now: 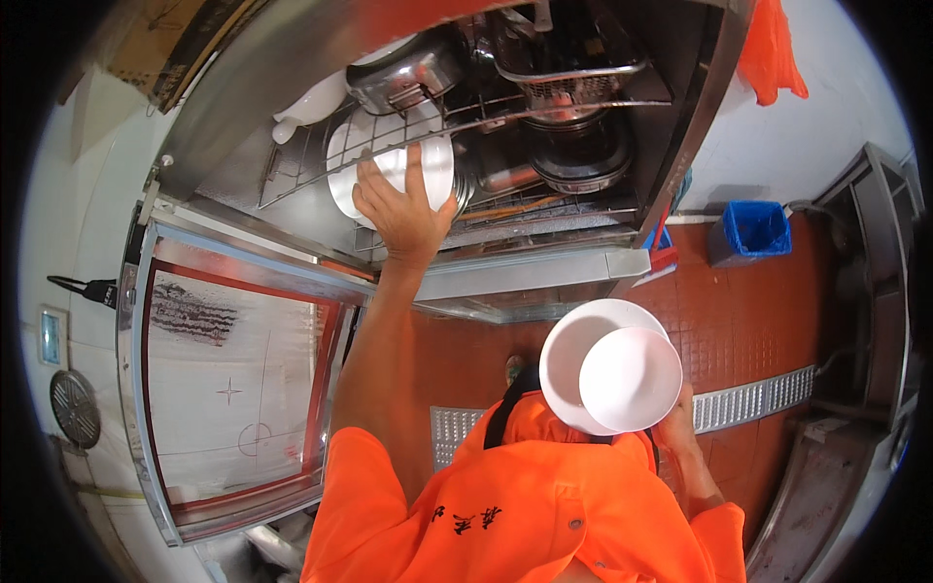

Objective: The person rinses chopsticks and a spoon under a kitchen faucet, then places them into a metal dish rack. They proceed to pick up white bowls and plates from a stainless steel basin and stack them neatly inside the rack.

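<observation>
I am looking down into a kitchen with a red-brown tiled floor [739,311], crossed by a strip of metal drain grating [758,400], and in front of me stands an open stainless-steel cabinet [544,262] with wire rack shelves, its glass-panelled door [233,389] swung out to my left. My left hand [400,212] reaches up into the cabinet with the fingers spread flat against a round white plate standing on edge in the wire rack [394,167]; the palm presses on its face and the fingers curl over its rim, so I read it as grasping the plate, though the thumb side is hidden. Above that plate sits a shiny steel pot [408,76], and to its right a wire mesh basket [569,87] over dark round pans [583,160]. My right hand [675,428] is low by my orange shirt [525,505], clasping a stack of two white bowls [612,374] from beneath; only the fingers at the stack's lower right edge show. A blue plastic bin [753,229] stands on the floor to the right, well apart from both hands.
</observation>
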